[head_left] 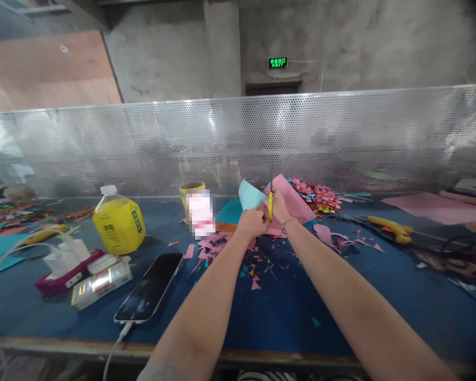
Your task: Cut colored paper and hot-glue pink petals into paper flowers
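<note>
My left hand (pixel 256 222) is closed on a curled sheet of light blue paper (pixel 249 194), pinched near its lower edge. Close beside it, my right hand (pixel 280 205) grips scissors (pixel 270 207) with yellow handles, their dark blades pointing up. Whether the blades touch the paper cannot be made out. Behind the right hand lies pink paper (pixel 299 203), and a darker blue sheet (pixel 228 211) shows left of the hands. Pink paper scraps (pixel 214 248) and small coloured bits are strewn below the hands. A heap of cut pink paper pieces (pixel 321 197) sits behind, to the right.
On the left stand a yellow bottle (pixel 119 225), a purple power strip (pixel 69 272), a small box (pixel 102 284) and a charging phone (pixel 150 288). A tape roll (pixel 192 186) backs a propped, blurred screen (pixel 201 212). A yellow glue gun (pixel 392 228) lies right; a perforated metal panel (pixel 162 143) closes the back.
</note>
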`<move>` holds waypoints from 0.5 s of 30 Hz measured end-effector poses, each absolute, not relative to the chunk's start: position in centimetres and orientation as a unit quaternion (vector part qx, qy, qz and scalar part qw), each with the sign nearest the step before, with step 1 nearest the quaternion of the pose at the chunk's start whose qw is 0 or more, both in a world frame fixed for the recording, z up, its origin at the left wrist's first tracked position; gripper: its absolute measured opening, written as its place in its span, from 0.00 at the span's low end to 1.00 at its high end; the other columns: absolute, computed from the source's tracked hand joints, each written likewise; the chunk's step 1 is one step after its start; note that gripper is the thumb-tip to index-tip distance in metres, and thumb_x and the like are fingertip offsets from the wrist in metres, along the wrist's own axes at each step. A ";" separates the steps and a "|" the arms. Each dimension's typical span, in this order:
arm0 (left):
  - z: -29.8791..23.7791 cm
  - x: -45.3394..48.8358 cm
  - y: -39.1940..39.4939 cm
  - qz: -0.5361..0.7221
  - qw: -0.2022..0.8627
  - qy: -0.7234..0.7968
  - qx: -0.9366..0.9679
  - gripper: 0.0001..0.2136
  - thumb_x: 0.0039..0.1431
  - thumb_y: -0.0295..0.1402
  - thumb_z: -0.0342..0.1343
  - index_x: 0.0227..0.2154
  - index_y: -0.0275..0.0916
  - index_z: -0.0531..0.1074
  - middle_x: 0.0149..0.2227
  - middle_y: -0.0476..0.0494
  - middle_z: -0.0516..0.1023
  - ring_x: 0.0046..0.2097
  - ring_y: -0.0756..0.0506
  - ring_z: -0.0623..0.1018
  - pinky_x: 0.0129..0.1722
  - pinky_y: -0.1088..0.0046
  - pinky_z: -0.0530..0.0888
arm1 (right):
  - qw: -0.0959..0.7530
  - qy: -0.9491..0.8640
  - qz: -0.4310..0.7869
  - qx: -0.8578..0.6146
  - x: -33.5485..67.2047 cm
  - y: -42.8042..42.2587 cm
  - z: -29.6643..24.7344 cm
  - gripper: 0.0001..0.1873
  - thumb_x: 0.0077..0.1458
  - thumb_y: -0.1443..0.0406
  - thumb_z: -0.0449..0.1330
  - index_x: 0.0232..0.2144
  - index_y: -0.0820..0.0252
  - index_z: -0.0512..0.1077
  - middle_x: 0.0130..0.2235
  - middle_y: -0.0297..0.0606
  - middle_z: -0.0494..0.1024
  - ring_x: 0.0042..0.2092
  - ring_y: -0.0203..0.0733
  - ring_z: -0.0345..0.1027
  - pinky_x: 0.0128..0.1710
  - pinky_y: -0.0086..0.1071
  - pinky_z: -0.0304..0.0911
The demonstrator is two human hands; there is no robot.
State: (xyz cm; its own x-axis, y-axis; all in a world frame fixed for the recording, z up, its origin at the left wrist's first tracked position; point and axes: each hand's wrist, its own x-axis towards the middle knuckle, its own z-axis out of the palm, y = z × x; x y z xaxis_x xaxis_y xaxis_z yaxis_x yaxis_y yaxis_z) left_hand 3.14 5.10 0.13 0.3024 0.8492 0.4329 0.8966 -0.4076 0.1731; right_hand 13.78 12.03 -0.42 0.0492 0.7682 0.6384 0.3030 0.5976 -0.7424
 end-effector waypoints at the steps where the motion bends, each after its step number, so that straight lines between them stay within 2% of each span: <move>1: 0.4 3.1 5.1 -0.286 0.043 -0.555 -0.779 0.10 0.53 0.33 0.46 0.29 0.37 0.72 0.33 0.38 0.75 0.38 0.43 0.74 0.40 0.70 0.67 | 0.605 -0.657 0.209 -0.397 13.8 11.9 -0.4 0.18 0.56 0.60 0.53 0.48 0.62 0.64 0.48 0.42 0.67 0.45 0.41 0.65 0.43 0.41 0.64; 3: 0.8 3.0 5.4 -0.402 0.033 -0.584 -0.704 0.10 0.54 0.32 0.44 0.31 0.37 0.71 0.34 0.41 0.75 0.39 0.45 0.73 0.41 0.71 0.67 | 0.610 -0.650 0.228 -0.392 13.8 11.7 -0.4 0.18 0.56 0.61 0.53 0.47 0.63 0.64 0.48 0.42 0.67 0.45 0.41 0.65 0.42 0.41 0.64; 5: 1.0 2.8 5.8 -0.484 0.021 -0.613 -0.624 0.11 0.53 0.32 0.47 0.38 0.36 0.68 0.40 0.40 0.74 0.44 0.45 0.72 0.44 0.72 0.65 | 0.615 -0.640 0.255 -0.384 13.9 11.6 -0.4 0.17 0.55 0.60 0.53 0.46 0.62 0.64 0.44 0.40 0.69 0.42 0.39 0.66 0.40 0.39 0.65; 7: 0.8 2.5 6.5 -0.496 -0.019 -0.643 -0.583 0.19 0.48 0.34 0.54 0.44 0.32 0.65 0.47 0.34 0.71 0.49 0.42 0.69 0.48 0.70 0.64 | 0.621 -0.626 0.288 -0.373 14.0 11.6 -0.5 0.16 0.52 0.59 0.55 0.42 0.60 0.64 0.36 0.35 0.71 0.37 0.37 0.66 0.35 0.36 0.67; 9: 0.4 2.1 7.2 -0.466 -0.107 -0.647 -0.594 0.26 0.47 0.37 0.56 0.49 0.29 0.62 0.51 0.30 0.67 0.52 0.41 0.68 0.48 0.70 0.64 | 0.626 -0.614 0.314 -0.364 14.2 11.6 -0.7 0.15 0.47 0.59 0.57 0.38 0.58 0.63 0.28 0.30 0.68 0.32 0.35 0.65 0.30 0.32 0.66; 11: -0.1 1.8 7.9 -0.460 -0.172 -0.631 -0.600 0.27 0.50 0.38 0.54 0.52 0.29 0.60 0.52 0.31 0.66 0.53 0.41 0.67 0.48 0.70 0.65 | 0.629 -0.609 0.319 -0.363 14.3 11.8 -0.9 0.15 0.44 0.61 0.59 0.35 0.58 0.62 0.25 0.28 0.65 0.29 0.34 0.63 0.26 0.29 0.65; 15: -0.6 1.6 8.7 -0.509 -0.199 -0.602 -0.582 0.22 0.53 0.33 0.50 0.51 0.33 0.62 0.52 0.35 0.68 0.52 0.44 0.69 0.47 0.72 0.66 | 0.636 -0.605 0.314 -0.362 14.4 12.1 -1.4 0.15 0.40 0.62 0.59 0.31 0.57 0.59 0.22 0.26 0.62 0.26 0.34 0.62 0.22 0.27 0.62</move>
State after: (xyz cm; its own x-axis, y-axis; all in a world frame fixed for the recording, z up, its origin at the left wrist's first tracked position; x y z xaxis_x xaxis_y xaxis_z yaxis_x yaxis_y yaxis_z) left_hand 1.56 8.70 -0.60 -0.2431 0.9035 0.3530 0.4982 -0.1960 0.8446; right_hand 14.42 12.09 -1.36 0.0721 0.8374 0.5418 0.0392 0.5404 -0.8405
